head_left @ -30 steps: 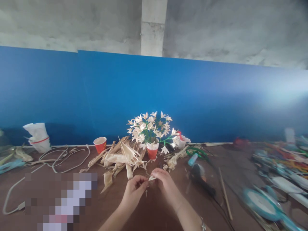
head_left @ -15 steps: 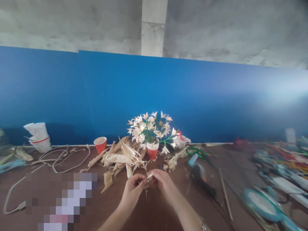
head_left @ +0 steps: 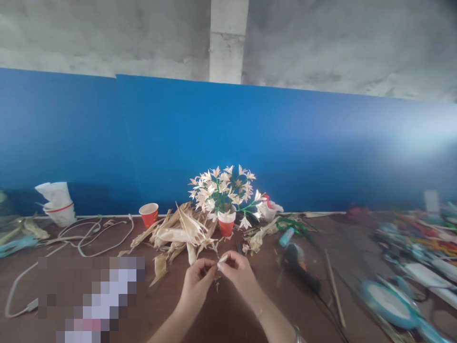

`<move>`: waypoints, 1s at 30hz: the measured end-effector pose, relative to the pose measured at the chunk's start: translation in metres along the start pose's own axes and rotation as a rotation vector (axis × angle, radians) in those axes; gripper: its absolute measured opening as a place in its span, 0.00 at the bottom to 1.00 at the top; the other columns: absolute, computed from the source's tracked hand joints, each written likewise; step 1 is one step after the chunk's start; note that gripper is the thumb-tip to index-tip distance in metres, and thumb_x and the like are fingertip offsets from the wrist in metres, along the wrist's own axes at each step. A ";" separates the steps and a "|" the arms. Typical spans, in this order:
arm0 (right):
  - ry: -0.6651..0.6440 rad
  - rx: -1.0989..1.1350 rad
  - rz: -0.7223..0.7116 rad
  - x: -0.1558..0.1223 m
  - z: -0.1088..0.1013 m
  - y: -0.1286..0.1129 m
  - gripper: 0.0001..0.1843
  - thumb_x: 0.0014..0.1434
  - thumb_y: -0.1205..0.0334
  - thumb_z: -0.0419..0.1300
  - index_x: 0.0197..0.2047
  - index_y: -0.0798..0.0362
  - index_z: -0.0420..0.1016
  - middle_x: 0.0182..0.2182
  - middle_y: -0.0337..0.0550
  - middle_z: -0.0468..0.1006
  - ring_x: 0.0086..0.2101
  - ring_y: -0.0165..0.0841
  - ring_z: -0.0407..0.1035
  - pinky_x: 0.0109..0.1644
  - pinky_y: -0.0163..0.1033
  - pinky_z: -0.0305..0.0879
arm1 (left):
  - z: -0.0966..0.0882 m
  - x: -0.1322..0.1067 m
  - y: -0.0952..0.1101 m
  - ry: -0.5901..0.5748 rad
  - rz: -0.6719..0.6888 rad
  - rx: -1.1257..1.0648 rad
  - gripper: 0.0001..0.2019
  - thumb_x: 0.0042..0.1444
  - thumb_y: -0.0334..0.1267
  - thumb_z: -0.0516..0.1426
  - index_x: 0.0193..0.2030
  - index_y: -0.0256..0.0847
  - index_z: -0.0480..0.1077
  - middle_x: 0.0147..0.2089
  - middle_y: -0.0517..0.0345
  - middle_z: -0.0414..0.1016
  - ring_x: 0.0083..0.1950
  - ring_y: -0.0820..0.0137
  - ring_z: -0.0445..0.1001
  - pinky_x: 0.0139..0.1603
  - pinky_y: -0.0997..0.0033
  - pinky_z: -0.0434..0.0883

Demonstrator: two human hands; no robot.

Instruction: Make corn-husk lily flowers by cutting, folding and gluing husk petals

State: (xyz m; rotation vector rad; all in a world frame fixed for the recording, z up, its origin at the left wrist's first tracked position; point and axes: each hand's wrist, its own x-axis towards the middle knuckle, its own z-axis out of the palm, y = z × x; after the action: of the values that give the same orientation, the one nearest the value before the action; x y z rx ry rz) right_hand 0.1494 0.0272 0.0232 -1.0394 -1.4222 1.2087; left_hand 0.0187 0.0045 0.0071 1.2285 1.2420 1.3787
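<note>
My left hand (head_left: 199,281) and my right hand (head_left: 240,275) meet fingertip to fingertip over the brown table. Between them is a small pale piece of corn husk (head_left: 223,258), its tip poking up by my right thumb and forefinger. Both hands are closed in a pinch at this piece; its lower end is hidden by the fingers. Just beyond stands a red and white paper cup (head_left: 226,227) holding a bunch of white husk flowers (head_left: 224,188) on green stems. A heap of dry corn husks (head_left: 174,233) lies left of the cup.
A red paper cup (head_left: 149,215) and a white cable (head_left: 82,243) are on the left. To the right lie a black-handled tool (head_left: 302,269), a thin stick (head_left: 334,288) and a blue tape roll (head_left: 387,302). A blue partition (head_left: 228,128) stands behind the table.
My right thumb has come across to the left, against the left fingertips at the husk piece. The right wrist has shifted slightly left. Things on the table have stayed put.
</note>
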 end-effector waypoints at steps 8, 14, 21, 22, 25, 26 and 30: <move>-0.019 -0.070 0.008 0.001 -0.001 0.003 0.04 0.45 0.64 0.58 0.23 0.55 0.69 0.19 0.35 0.69 0.23 0.27 0.62 0.28 0.31 0.58 | -0.001 0.000 -0.002 0.007 0.089 0.113 0.11 0.47 0.43 0.58 0.28 0.36 0.74 0.25 0.55 0.74 0.28 0.69 0.68 0.29 0.74 0.64; -0.010 -0.046 -0.011 0.000 0.000 -0.001 0.07 0.47 0.62 0.57 0.22 0.55 0.68 0.18 0.35 0.68 0.22 0.27 0.61 0.27 0.31 0.58 | -0.002 -0.002 -0.005 0.025 0.142 0.220 0.10 0.50 0.42 0.56 0.27 0.37 0.73 0.25 0.56 0.72 0.27 0.70 0.66 0.28 0.75 0.62; 0.018 -0.061 0.015 0.000 0.001 0.002 0.07 0.47 0.63 0.57 0.21 0.55 0.66 0.17 0.34 0.66 0.21 0.26 0.60 0.26 0.31 0.58 | 0.000 -0.001 0.001 -0.010 0.062 0.124 0.10 0.47 0.42 0.58 0.28 0.36 0.73 0.25 0.57 0.72 0.26 0.71 0.66 0.27 0.75 0.63; 0.018 -0.066 0.015 0.000 0.001 0.003 0.07 0.47 0.63 0.57 0.21 0.56 0.66 0.17 0.34 0.66 0.21 0.26 0.60 0.26 0.31 0.58 | 0.000 -0.001 0.001 -0.009 0.056 0.112 0.11 0.46 0.42 0.58 0.28 0.35 0.72 0.24 0.57 0.71 0.26 0.71 0.65 0.27 0.75 0.62; 0.000 -0.078 0.009 0.000 -0.002 0.001 0.07 0.47 0.62 0.58 0.22 0.56 0.69 0.19 0.35 0.68 0.23 0.27 0.62 0.27 0.31 0.59 | -0.001 0.000 -0.001 -0.014 0.041 0.066 0.11 0.47 0.43 0.58 0.27 0.35 0.71 0.24 0.57 0.71 0.26 0.72 0.65 0.27 0.76 0.62; -0.026 -0.080 0.014 0.000 -0.004 0.000 0.06 0.47 0.62 0.58 0.24 0.56 0.71 0.20 0.36 0.70 0.23 0.27 0.63 0.28 0.31 0.60 | -0.001 0.001 -0.001 -0.023 0.025 0.036 0.12 0.47 0.44 0.58 0.26 0.35 0.71 0.24 0.58 0.71 0.26 0.72 0.65 0.27 0.76 0.62; -0.108 -0.082 0.063 0.004 -0.017 -0.003 0.10 0.47 0.58 0.61 0.32 0.56 0.75 0.25 0.39 0.75 0.26 0.29 0.66 0.31 0.33 0.62 | -0.002 0.002 -0.001 -0.023 -0.067 -0.114 0.13 0.44 0.46 0.61 0.26 0.36 0.70 0.22 0.60 0.70 0.25 0.74 0.65 0.26 0.77 0.62</move>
State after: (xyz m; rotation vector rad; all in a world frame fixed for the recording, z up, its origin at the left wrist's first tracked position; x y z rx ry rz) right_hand 0.1656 0.0336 0.0279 -1.0958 -1.5435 1.2773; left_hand 0.0162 0.0066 0.0068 1.1111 1.1627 1.3640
